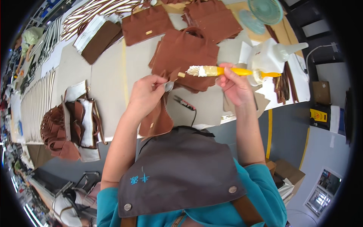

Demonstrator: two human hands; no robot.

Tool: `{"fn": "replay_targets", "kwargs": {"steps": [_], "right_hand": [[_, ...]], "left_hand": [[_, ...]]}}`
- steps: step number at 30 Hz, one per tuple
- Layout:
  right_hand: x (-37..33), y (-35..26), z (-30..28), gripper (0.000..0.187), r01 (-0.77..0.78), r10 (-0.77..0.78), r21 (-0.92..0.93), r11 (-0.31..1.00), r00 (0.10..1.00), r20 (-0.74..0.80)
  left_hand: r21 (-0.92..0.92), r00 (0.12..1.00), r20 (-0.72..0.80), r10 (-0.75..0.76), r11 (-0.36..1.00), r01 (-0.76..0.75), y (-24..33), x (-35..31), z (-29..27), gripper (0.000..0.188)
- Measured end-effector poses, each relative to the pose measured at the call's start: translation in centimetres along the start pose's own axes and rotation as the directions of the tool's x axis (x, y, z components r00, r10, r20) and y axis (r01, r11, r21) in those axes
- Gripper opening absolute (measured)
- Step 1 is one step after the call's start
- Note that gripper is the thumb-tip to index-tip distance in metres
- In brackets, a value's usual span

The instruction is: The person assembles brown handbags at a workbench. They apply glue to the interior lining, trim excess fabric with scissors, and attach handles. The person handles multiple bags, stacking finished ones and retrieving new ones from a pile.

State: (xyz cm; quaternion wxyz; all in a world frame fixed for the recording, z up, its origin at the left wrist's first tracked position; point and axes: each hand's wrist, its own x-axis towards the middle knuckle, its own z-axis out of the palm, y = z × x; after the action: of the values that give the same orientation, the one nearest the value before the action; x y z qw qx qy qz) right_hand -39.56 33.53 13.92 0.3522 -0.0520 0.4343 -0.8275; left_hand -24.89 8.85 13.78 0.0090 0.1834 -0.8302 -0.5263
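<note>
My right hand [238, 85] is closed round the yellow handle of a paintbrush [204, 71]. The brush lies level and points left, its bristles coated in thick white paste. My left hand [145, 94] pinches the upper end of a brown leather-like piece [157, 119], which hangs down at the table's near edge. A small grey round thing [169, 86] shows at its fingertips; I cannot tell what it is. Just beyond both hands lies a stack of brown bag panels with handles [185, 53]. A pair of thread snips [184, 102] rests between my hands.
A white squeeze bottle [266, 56] with a long spout stands at the right. Behind it is a green fan [265, 10]. More brown panels [147, 24] lie along the far side. Bundled brown bag parts [72, 123] overhang the left table edge. Long strips [94, 17] cover the back left.
</note>
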Motion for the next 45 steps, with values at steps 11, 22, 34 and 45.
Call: {"fn": "replay_targets", "kwargs": {"steps": [11,22,34,45], "right_hand": [[1.4,1.6,6.1,0.018,0.056,-0.028,-0.555,0.830,0.998,0.060],[2.8,1.3,7.4,0.022,0.100,0.033,-0.764,0.638,0.987,0.157],[2.8,1.6,7.7,0.020,0.443,-0.107,-0.881,0.165,0.896,0.431],[0.7,-0.9,7.3,0.019,0.214,-0.278,-0.642,0.736,0.961,0.001]], "left_hand": [[-0.004,0.999,0.007,-0.037,0.999,0.037,0.1,-0.4,-0.1,0.025],[-0.001,0.999,0.025,-0.048,0.999,0.048,0.6,-0.2,0.4,0.027],[-0.115,0.993,0.022,-0.112,0.987,0.114,0.9,-0.2,1.8,0.031],[-0.149,0.992,0.070,-0.101,0.983,0.110,0.9,0.0,1.9,0.041]]}}
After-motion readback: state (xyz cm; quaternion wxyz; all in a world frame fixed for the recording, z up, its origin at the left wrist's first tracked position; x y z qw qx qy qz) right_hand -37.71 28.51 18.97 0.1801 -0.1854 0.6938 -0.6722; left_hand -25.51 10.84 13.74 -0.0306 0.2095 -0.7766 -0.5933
